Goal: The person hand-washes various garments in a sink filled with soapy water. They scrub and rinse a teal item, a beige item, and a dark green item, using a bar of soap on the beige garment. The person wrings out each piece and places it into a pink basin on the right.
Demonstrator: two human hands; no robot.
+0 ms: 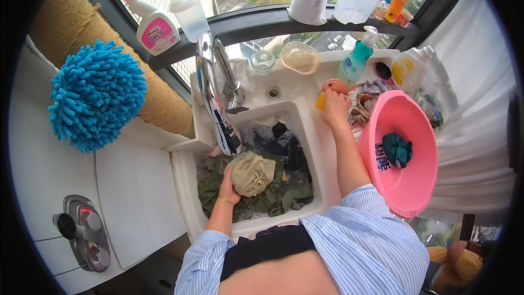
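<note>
My left hand [230, 186] holds a bunched beige cloth [253, 173] below the tap, over the white sink [317, 159]. Dark water and suds fill the basin around olive-green clothing [268, 203] and black fabric [297, 153]. On the ledge right of the basin, my right hand [336, 108] has its fingers on a small yellow block [320, 100], possibly soap. Just beyond those fingers lies a rounded coral-coloured item [335, 86], partly covered by the hand. A chrome tap [211, 86] arches over the basin's left side.
A pink basin [417, 131] with dark teal cloth [397, 150] leans beside my right forearm. Crumpled garments [364, 104], a green pump bottle [355, 63] and a white jug [409, 67] stand behind. At left are a blue chenille mitt [98, 96] and a spray bottle [153, 28].
</note>
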